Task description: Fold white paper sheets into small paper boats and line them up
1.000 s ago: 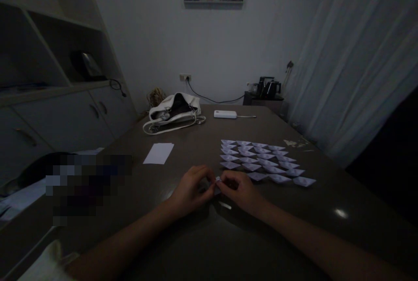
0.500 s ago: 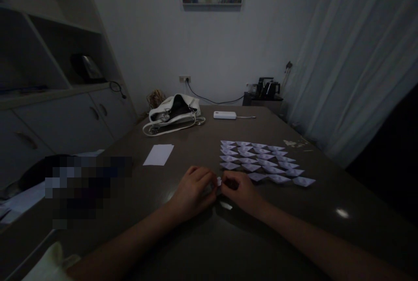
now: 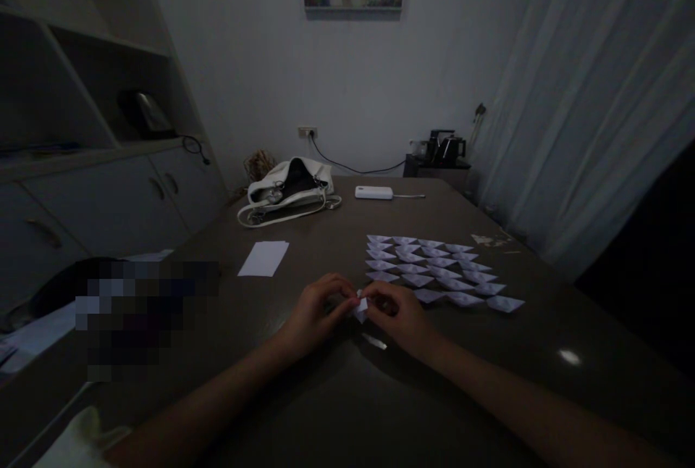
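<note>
My left hand (image 3: 318,312) and my right hand (image 3: 399,314) meet over the dark table (image 3: 337,395), fingers pinched together on a small folded piece of white paper (image 3: 361,306). Several finished folded paper boats (image 3: 437,271) lie in rows just beyond my right hand. A small white paper scrap (image 3: 374,342) lies on the table below my hands. A stack of white paper sheets (image 3: 264,258) rests further back on the left.
A white handbag (image 3: 287,189) and a white power bank with a cable (image 3: 374,193) sit at the table's far end. Cabinets and shelves (image 3: 108,185) stand on the left, a curtain (image 3: 586,106) on the right. A kettle stand (image 3: 442,149) is by the wall.
My fingers have shifted on the small paper, which now shows more between my hands. The view has barely moved.
</note>
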The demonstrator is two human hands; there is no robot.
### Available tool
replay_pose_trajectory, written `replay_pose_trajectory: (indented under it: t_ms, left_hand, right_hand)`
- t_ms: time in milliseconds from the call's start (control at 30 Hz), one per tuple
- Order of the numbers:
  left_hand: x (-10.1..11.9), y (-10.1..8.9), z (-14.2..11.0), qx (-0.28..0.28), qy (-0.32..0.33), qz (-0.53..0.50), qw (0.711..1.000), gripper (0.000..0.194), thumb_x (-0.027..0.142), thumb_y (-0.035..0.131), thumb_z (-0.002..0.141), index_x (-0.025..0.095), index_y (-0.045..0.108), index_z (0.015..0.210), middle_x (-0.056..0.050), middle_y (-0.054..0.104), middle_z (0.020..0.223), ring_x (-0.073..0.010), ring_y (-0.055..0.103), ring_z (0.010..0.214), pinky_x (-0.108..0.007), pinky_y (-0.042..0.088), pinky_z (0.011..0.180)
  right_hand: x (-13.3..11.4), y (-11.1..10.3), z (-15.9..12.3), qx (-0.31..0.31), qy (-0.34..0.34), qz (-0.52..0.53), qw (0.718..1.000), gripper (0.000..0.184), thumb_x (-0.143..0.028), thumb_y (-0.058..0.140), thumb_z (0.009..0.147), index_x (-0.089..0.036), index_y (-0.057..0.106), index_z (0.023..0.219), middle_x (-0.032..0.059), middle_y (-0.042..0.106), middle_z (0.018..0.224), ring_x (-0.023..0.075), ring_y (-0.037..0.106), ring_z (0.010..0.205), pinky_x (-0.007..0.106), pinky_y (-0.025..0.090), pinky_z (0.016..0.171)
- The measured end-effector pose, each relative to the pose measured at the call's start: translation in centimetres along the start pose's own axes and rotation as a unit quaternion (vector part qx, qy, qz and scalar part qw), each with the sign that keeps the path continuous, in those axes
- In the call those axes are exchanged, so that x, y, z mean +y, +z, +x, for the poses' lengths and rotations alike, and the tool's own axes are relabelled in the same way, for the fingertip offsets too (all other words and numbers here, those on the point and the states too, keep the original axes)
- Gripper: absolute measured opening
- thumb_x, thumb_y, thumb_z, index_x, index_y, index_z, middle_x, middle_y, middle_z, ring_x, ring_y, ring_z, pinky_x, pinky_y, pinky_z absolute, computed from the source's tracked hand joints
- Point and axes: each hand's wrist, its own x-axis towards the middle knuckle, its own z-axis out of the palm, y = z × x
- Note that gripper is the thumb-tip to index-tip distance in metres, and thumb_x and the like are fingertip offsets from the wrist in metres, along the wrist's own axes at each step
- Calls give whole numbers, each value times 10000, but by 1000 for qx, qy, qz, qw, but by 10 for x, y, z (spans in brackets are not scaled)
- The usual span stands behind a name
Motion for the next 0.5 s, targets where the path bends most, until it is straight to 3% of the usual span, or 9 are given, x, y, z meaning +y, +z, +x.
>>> replay_pose_trajectory:
  t_ms: [133, 233, 500]
  left_hand:
    - [-1, 1, 1, -5, 2, -5, 1000, 122, 218, 578, 871, 150, 632, 786, -58, 637, 852, -178, 606, 837, -284, 458, 768]
    - [0, 1, 1, -3, -4, -2, 1000, 121, 215, 585, 865, 150, 636, 777, -58, 641, 845, -179, 609, 830, -282, 460, 762]
    - [-1, 2, 0, -6, -4, -9, 1000, 136, 230, 600, 860, 144, 632, 760, -54, 639, 831, -177, 608, 824, -278, 455, 761]
  right_hand:
    - [-1, -1, 0, 42, -67, -30, 996, 170, -92, 613, 731, -207, 671, 841, 49, 616, 964, 153, 582, 791, 226, 435, 582]
    - [-1, -2, 1, 41, -94, -23, 994, 143, -92, 604, 756, -203, 667, 822, 37, 622, 886, 141, 575, 746, 236, 433, 599]
    - [0, -3, 1, 26, -84, -23, 996, 87, -160, 572, 824, -191, 644, 785, 17, 616, 759, 129, 549, 658, 228, 396, 554]
